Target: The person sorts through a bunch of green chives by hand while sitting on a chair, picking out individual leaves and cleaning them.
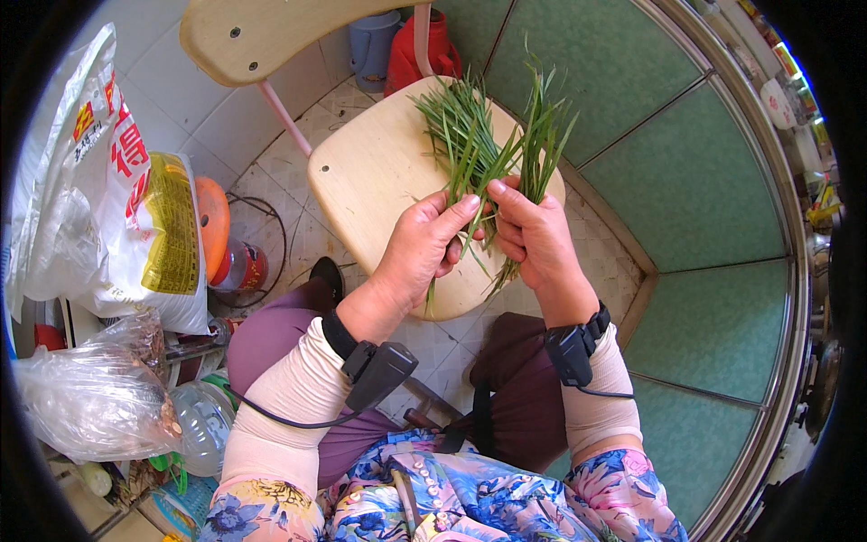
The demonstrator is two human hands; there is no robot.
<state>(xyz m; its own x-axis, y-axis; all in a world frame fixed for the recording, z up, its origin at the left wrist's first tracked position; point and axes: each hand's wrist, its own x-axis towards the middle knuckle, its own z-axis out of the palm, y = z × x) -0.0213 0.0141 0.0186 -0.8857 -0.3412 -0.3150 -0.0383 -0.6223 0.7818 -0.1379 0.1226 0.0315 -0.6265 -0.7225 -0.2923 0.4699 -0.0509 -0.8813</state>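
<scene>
My left hand pinches a few long green blades, likely garlic chives, between thumb and fingers. Close beside it, my right hand grips an upright bunch of green chives, whose lower ends stick out below the palm. Its thumb and forefinger nearly meet the left fingertips over some blades. A larger pile of chives rests on the pale wooden seat of a chair, just beyond both hands. Parts of the pile are hidden behind my fingers.
Left of me stand a large printed sack, a clear plastic bag and a clear plastic bottle. Green-panelled cabinets curve along the right. Behind the chair are a blue bucket and a red plastic container.
</scene>
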